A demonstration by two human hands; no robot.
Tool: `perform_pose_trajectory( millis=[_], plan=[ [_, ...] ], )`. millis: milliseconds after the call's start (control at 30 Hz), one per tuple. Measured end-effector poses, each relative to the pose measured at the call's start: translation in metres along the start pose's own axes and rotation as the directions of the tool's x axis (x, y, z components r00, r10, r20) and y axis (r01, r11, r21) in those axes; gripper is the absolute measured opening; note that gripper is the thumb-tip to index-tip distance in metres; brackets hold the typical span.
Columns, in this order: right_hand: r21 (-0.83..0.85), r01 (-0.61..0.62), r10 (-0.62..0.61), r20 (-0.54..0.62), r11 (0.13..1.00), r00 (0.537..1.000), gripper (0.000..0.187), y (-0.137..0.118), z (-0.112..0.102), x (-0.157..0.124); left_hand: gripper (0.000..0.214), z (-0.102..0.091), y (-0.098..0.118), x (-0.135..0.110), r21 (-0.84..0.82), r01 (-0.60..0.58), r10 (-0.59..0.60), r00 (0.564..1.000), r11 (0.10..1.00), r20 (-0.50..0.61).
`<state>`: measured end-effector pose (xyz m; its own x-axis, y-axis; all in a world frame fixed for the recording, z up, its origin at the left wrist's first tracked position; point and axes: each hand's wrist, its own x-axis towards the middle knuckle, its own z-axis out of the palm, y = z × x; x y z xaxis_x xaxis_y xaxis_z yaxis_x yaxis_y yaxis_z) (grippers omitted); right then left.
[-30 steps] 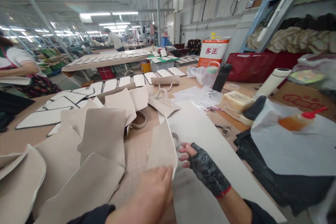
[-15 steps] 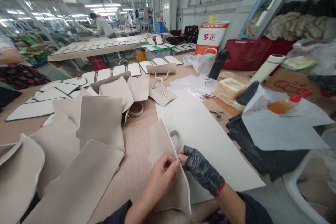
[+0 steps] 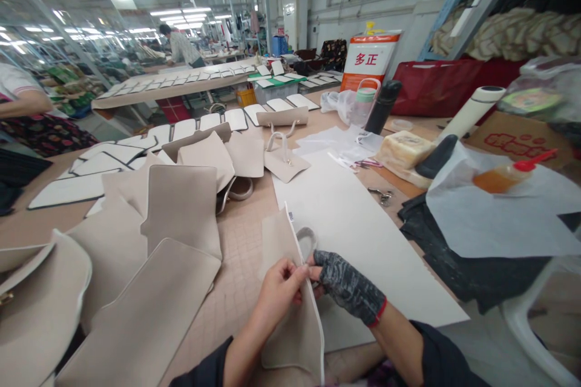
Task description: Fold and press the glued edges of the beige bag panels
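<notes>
A beige leather-like bag panel stands tilted on edge in front of me, its pale rim running lengthwise. My left hand, bare, is closed with thumb and fingers pinched at the rim, about midway along. On the panel's other side, my right hand wears a dark grey fingerless glove with a red cuff. Its fingertips press against the same rim, meeting the left fingers. A looped grey-beige handle sticks out on the right side, just beyond the right fingers. What lies between the fingertips is hidden.
Beige bag pieces pile up at left. A large white sheet lies under my right hand. To the right are metal clippers, a red-tipped glue bottle, a black bottle and a white flask. Co-workers stand far left and behind.
Both hands stay at the panel's rim. The panel stands slightly more upright, and a small dark-marked tag now shows near its top. The view has shifted slightly left.
</notes>
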<state>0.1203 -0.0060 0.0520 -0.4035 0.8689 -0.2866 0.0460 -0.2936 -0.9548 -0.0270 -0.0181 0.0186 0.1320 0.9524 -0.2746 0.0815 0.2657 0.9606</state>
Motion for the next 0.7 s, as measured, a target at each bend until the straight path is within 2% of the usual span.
perform_pose_trajectory(
  millis=[200,267,333,400,500,567,633,667,700],
  plan=[
    [-0.034,0.067,-0.069,-0.067,0.997,0.995,0.025,0.005,0.012,0.002,0.034,-0.005,0.014,-0.003,0.151,-0.084,0.08,0.996,0.985,0.033],
    [-0.16,0.111,-0.136,-0.161,0.981,0.978,0.022,0.012,0.006,0.004,0.031,-0.014,0.021,-0.007,0.188,-0.116,0.117,0.993,0.975,0.003],
    [-0.35,0.142,-0.252,-0.293,0.926,0.922,0.019,0.018,-0.008,0.007,0.03,-0.027,0.027,-0.012,0.206,-0.13,0.151,0.984,0.97,-0.092],
    [-0.454,0.127,-0.322,-0.384,0.882,0.865,0.015,0.022,-0.025,0.012,0.029,-0.04,0.033,-0.02,0.211,-0.141,0.183,0.963,0.967,-0.199],
    [-0.48,0.111,-0.339,-0.42,0.87,0.842,0.015,0.023,-0.041,0.019,0.031,-0.045,0.04,-0.033,0.308,-0.21,0.296,0.917,0.928,-0.266],
    [-0.497,0.133,-0.369,-0.414,0.858,0.832,0.015,0.022,-0.038,0.021,0.032,-0.038,0.04,-0.038,0.377,-0.256,0.365,0.896,0.89,-0.252],
    [-0.534,0.208,-0.461,-0.396,0.819,0.794,0.02,0.019,-0.024,0.018,0.032,-0.026,0.037,-0.038,0.412,-0.277,0.392,0.892,0.868,-0.225],
    [-0.587,0.273,-0.55,-0.364,0.762,0.752,0.023,0.016,-0.015,0.014,0.032,-0.021,0.034,-0.036,0.421,-0.275,0.389,0.897,0.864,-0.211],
    [-0.66,0.343,-0.658,-0.308,0.668,0.688,0.024,0.014,-0.007,0.009,0.032,-0.017,0.032,-0.033,0.427,-0.267,0.378,0.904,0.864,-0.201]
  ],
)
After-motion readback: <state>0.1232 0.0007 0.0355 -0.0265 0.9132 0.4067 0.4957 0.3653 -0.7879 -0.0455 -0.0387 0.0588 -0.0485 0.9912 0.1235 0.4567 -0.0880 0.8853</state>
